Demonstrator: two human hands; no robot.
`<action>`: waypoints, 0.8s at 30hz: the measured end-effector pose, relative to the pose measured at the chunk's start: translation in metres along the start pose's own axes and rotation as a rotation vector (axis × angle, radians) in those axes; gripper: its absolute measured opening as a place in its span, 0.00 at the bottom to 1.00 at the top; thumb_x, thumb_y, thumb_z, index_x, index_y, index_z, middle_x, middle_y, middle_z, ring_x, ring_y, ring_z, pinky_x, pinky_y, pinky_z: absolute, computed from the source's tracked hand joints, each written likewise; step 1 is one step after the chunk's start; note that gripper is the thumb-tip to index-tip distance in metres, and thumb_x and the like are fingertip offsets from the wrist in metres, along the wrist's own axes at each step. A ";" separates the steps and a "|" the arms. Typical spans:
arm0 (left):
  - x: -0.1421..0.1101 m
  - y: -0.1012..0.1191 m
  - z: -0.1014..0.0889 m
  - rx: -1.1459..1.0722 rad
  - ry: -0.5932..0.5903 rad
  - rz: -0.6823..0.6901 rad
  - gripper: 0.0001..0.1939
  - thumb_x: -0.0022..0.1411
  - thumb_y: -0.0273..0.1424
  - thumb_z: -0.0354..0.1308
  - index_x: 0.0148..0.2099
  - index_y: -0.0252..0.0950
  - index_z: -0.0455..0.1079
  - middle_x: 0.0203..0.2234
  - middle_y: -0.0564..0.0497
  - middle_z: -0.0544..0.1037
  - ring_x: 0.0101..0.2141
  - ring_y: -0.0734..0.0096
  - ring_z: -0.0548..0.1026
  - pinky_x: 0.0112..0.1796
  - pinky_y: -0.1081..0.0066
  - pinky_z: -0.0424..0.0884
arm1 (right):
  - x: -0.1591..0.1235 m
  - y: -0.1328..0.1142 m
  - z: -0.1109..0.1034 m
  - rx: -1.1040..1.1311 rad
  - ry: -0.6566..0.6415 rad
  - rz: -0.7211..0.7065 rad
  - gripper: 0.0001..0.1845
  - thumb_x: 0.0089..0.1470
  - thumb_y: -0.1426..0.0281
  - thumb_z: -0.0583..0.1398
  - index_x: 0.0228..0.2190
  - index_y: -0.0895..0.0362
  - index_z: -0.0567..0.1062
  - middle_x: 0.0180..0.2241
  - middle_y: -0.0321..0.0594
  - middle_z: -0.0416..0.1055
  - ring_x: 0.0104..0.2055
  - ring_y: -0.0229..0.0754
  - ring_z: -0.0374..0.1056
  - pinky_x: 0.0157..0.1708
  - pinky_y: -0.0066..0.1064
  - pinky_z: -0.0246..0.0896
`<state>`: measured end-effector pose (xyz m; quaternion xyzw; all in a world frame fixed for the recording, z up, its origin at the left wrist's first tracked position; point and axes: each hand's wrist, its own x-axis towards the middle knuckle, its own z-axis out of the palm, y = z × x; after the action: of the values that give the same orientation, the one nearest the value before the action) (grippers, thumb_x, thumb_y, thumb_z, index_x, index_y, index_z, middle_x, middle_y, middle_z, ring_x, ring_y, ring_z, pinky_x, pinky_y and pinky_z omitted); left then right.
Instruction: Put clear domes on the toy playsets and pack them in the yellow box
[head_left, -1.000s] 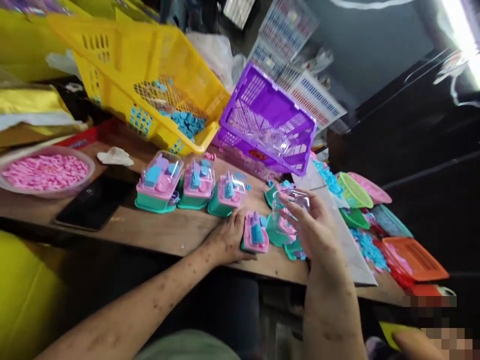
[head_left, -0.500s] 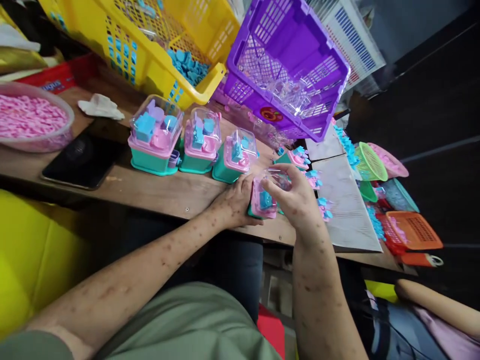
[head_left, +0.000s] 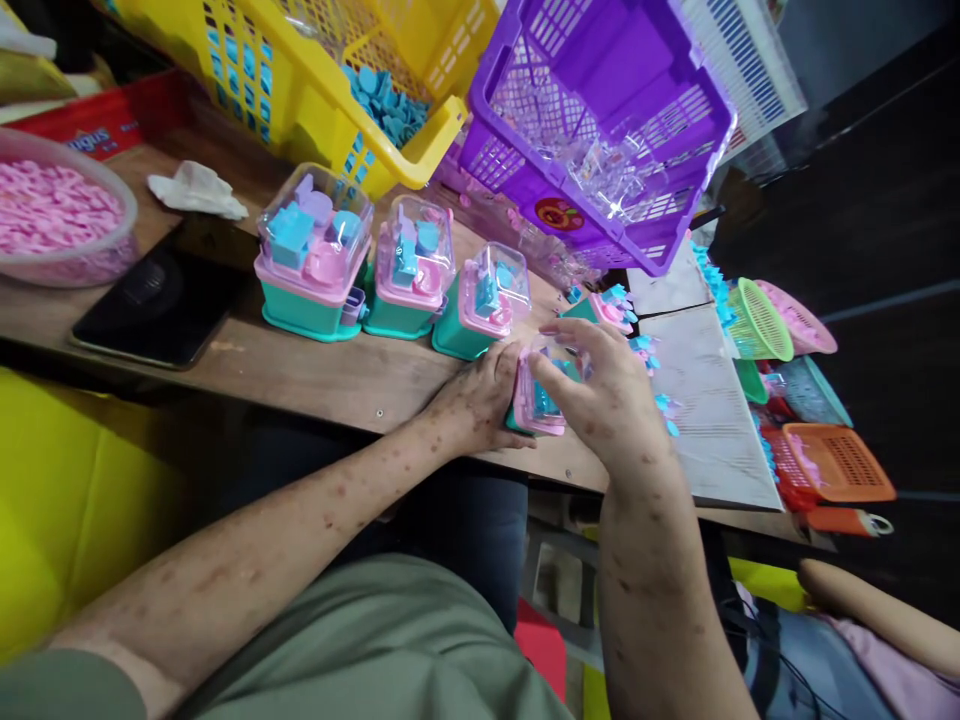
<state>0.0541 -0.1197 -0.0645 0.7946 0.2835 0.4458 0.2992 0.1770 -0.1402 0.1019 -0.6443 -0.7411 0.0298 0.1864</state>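
A small toy box (head_left: 523, 408) with a green base and pink top stands at the table's front edge, blue pieces on its top. My left hand (head_left: 480, 405) is wrapped round its left side. My right hand (head_left: 604, 390) grips a clear plastic cover (head_left: 553, 395) over the box, thumb and fingers on its sides. Whether the cover is fully seated is hidden by the fingers. To the left stand three similar covered toy boxes: one nearest (head_left: 480, 305), a middle one (head_left: 410, 270) and a larger-looking one (head_left: 311, 255).
Uncovered toy tops (head_left: 611, 310) sit behind my right hand, beside a white board (head_left: 686, 390). A yellow basket (head_left: 300, 90) and purple basket (head_left: 600, 220) hold parts. Leftward are a phone (head_left: 157, 300) and a tub of pink pieces (head_left: 60, 215). A co-worker's arm (head_left: 885, 610) shows at right.
The view has shifted slightly, so the table items sit a little differently in frame. Both hands stay at the same box, and the cover appears lower over the blue pieces.
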 end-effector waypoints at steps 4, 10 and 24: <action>0.000 0.005 -0.001 0.011 0.006 -0.013 0.72 0.52 0.46 0.84 0.79 0.38 0.36 0.75 0.25 0.58 0.78 0.29 0.57 0.74 0.34 0.63 | -0.004 0.000 0.001 -0.025 0.011 -0.050 0.19 0.63 0.59 0.65 0.53 0.51 0.84 0.51 0.49 0.78 0.54 0.57 0.77 0.58 0.52 0.75; 0.000 0.011 0.000 0.060 0.017 -0.061 0.72 0.51 0.48 0.85 0.77 0.36 0.36 0.73 0.24 0.59 0.76 0.28 0.61 0.72 0.37 0.67 | 0.001 0.005 -0.003 -0.024 -0.066 -0.038 0.19 0.64 0.55 0.66 0.51 0.50 0.86 0.49 0.47 0.78 0.47 0.55 0.78 0.51 0.49 0.76; 0.001 0.017 -0.003 0.066 0.004 -0.111 0.73 0.49 0.47 0.86 0.77 0.38 0.36 0.73 0.25 0.60 0.72 0.28 0.67 0.68 0.39 0.73 | -0.002 0.004 -0.008 -0.086 -0.050 -0.011 0.21 0.65 0.52 0.65 0.51 0.49 0.86 0.48 0.48 0.81 0.49 0.58 0.78 0.50 0.50 0.76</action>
<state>0.0552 -0.1293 -0.0498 0.7862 0.3425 0.4203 0.2966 0.1839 -0.1434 0.1078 -0.6467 -0.7497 0.0129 0.1401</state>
